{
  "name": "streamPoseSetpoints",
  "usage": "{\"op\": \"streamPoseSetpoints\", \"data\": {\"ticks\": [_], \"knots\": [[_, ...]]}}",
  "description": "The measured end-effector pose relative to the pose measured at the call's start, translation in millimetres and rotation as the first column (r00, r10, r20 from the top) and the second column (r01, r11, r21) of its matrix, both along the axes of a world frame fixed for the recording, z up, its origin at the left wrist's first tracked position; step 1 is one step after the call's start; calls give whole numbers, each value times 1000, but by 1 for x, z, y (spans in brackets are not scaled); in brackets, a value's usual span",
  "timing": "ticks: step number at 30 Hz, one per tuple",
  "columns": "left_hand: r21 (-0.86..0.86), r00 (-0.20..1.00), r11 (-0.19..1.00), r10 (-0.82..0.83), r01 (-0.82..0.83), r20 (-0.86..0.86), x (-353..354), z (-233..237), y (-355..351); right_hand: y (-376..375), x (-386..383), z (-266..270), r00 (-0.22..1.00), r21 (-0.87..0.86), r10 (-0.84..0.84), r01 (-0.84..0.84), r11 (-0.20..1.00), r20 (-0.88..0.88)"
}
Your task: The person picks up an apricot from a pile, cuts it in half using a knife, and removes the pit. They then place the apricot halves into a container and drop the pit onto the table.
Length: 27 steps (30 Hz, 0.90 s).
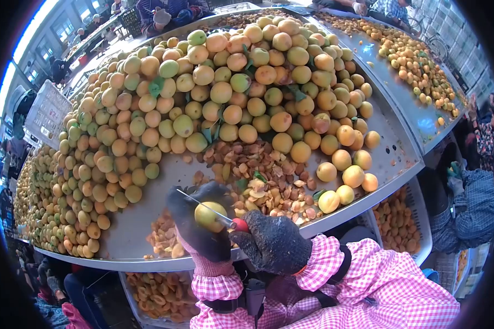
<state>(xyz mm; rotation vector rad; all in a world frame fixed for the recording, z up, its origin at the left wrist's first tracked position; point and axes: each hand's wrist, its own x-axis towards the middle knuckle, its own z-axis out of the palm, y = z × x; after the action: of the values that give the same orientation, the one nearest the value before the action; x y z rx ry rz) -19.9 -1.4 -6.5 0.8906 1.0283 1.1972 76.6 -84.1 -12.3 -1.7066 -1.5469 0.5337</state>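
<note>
My left hand (214, 247), in a dark glove, is closed around a yellow-green apricot (208, 219) above the front edge of the metal table. A knife with a red handle (240, 225) is gripped in my gloved right hand (274, 241). Its thin blade (195, 199) lies across the apricot and points up to the left. Just beyond my hands, a heap of apricot pieces (269, 183) is spread on the metal. Behind it rises a large pile of whole apricots (225, 93), with green leaves among them.
Crates of apricot halves stand below the table edge, one at the front (162, 296) and one at the right (398, 225). A white crate (46, 115) sits at the left. Another metal table (379, 57) bears more apricots. Other people work around, including a person in blue checks (480, 208).
</note>
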Motion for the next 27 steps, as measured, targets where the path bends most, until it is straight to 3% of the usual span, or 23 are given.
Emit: {"op": "streamPoseSetpoints", "data": {"ticks": [4, 6, 8, 13, 16, 17, 20, 21, 24, 27], "knots": [[61, 985, 992, 119, -112, -129, 8, -8, 0, 1, 2, -6, 998, 85, -48, 50, 995, -26], [2, 989, 990, 144, -144, -37, 16, -9, 0, 3, 4, -7, 996, 100, -70, 75, 992, -45], [-126, 974, 984, 148, -128, 173, 24, -4, -1, 5, 5, -5, 995, 92, -94, 97, 991, -41], [-108, 969, 992, -41, 69, 244, 38, 10, -2, 7, 18, 5, 990, 95, -134, 129, 987, 40], [7, 999, 1000, -3, 3, 54, 37, 6, -5, 7, 17, 5, 989, 95, -126, 119, 988, 73], [-96, 977, 995, 37, -18, 208, 33, 3, -1, 6, 16, 5, 989, 99, -123, 115, 988, 80], [-157, 924, 975, 200, -155, 327, 36, -1, -3, 1, 3, 6, 979, 17, -143, 142, 990, 143], [37, 947, 966, 241, -254, 212, 42, -6, -8, 1, 3, 4, 976, 42, -151, 146, 988, 159], [-98, 905, 989, 140, -110, 402, 31, -13, -3, 5, 2, 0, 967, 80, -173, 160, 984, 187], [-134, 897, 960, 279, -247, 343, 44, -14, -1, 10, 5, 1, 959, 39, -190, 186, 982, 209]]}}
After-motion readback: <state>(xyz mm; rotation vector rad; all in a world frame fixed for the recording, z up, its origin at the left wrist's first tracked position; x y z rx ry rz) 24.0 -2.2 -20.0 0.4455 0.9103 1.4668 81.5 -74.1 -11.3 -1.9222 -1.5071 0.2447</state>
